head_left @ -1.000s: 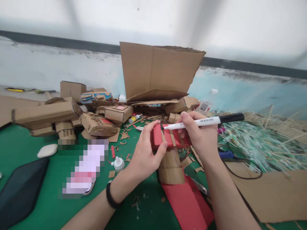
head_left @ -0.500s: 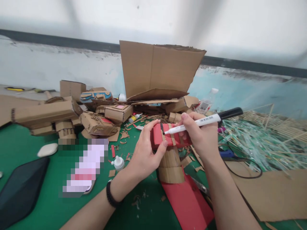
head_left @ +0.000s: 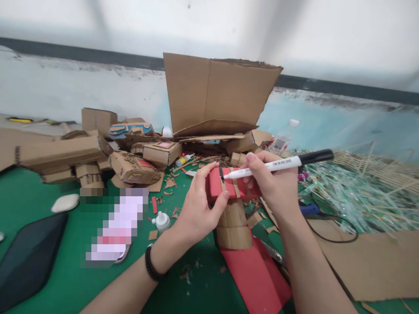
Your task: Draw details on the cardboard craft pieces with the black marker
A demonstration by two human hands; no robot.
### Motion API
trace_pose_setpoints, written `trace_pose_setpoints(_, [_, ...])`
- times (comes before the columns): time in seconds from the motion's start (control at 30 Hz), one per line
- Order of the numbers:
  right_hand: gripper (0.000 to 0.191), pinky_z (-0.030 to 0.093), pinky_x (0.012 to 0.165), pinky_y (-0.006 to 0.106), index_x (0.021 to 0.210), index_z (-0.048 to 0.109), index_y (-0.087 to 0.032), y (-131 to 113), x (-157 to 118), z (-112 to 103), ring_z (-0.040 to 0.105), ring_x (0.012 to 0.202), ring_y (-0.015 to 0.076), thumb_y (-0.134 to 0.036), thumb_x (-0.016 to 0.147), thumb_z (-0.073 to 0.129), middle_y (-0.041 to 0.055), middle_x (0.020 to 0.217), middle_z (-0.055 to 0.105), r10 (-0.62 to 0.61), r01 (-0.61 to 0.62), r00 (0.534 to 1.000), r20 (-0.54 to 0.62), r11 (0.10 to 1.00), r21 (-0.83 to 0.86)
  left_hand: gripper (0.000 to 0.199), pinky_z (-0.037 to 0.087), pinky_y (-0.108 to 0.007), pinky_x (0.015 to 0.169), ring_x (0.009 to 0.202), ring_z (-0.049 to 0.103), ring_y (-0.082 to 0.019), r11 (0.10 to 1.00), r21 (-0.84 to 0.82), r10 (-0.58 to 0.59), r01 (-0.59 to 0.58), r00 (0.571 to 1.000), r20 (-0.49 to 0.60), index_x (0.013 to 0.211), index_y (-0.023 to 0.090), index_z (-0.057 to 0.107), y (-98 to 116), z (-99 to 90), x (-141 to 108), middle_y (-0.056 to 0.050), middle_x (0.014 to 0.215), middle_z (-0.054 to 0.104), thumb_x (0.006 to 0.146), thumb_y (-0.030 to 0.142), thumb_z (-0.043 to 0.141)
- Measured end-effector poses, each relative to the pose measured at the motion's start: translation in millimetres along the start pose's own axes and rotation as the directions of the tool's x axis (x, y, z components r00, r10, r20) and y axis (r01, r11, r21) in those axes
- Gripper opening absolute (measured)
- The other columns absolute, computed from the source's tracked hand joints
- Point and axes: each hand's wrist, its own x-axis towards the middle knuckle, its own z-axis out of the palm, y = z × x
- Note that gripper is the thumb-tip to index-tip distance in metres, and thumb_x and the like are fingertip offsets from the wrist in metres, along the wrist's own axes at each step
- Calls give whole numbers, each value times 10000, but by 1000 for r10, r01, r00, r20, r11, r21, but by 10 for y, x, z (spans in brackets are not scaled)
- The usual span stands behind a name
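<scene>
A red box [head_left: 214, 185] with cardboard strips across it sits on a round cardboard neck [head_left: 234, 233]. My left hand [head_left: 203, 209] grips the box's left side, thumb on the front edge, fingers behind. In my right hand [head_left: 270, 179] is a white marker [head_left: 283, 163] with a black end pointing right. Its tip touches the leftmost strip, whose upper part is black and lower part bare brown. Red sheet material [head_left: 252, 274] extends below the neck toward me.
Cardboard models [head_left: 62, 152] stand at the left, near a phone [head_left: 122, 218] and a black case [head_left: 31, 257]. A white glue bottle [head_left: 161, 221] is left of my hand. Scissors [head_left: 275, 253], a blue tool [head_left: 309, 209], and sticks with plastic [head_left: 356, 196] lie right. A large cardboard piece [head_left: 222, 91] stands behind.
The marker tip has shifted slightly left and up along the leftmost strip. My left hand keeps its hold on the box.
</scene>
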Motion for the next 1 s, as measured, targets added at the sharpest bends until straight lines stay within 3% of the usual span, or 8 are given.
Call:
trace_pose_setpoints(0.23, [404, 419, 395, 224, 702, 739, -214, -23, -11, 10, 573, 432, 118, -533, 942, 799, -1, 552, 667, 10, -9, 1000, -23, 1000, 23, 584, 447, -570, 1278, 1497, 542, -323, 1000, -1, 1, -1, 1000, 1, 1588, 277, 375, 0, 0, 3, -145, 1631, 510, 1080, 411, 628])
trace_pose_setpoints(0.4, [446, 369, 370, 231, 674, 719, -218, -15, -7, -5, 513, 390, 115, -554, 964, 768, -12, 484, 613, 5, -5, 1000, 20, 1000, -24, 577, 451, -579, 1276, 1497, 546, -331, 1000, -3, 4, -4, 1000, -2, 1586, 286, 380, 0, -1, 4, -147, 1631, 516, 1081, 404, 633])
trace_pose_setpoints(0.57, [423, 406, 388, 222, 710, 748, -218, -48, -6, 12, 564, 427, 118, -571, 938, 790, -1, 541, 662, 14, -14, 1000, -23, 1000, -7, 569, 449, -559, 1278, 1498, 547, -325, 1000, 1, 2, -2, 1000, -3, 1584, 281, 382, 9, -6, 9, -145, 1631, 513, 1084, 411, 621])
trace_pose_setpoints(0.73, [458, 366, 362, 220, 653, 726, -218, -69, -5, 12, 503, 376, 106, -567, 946, 774, -10, 460, 611, -4, 4, 1000, 11, 999, -53, 577, 448, -557, 1276, 1501, 544, -327, 1000, 5, 0, 0, 1000, 0, 1586, 279, 378, 2, -2, 7, -145, 1633, 512, 1081, 412, 623])
trace_pose_setpoints(1.0, [445, 391, 356, 213, 668, 744, -215, -66, 0, 17, 551, 389, 118, -579, 918, 802, 1, 486, 646, 13, -13, 1000, -12, 1000, -28, 571, 445, -566, 1280, 1504, 540, -326, 1000, 1, 3, -3, 1000, -2, 1581, 280, 382, 2, -2, 4, -146, 1632, 513, 1080, 404, 627])
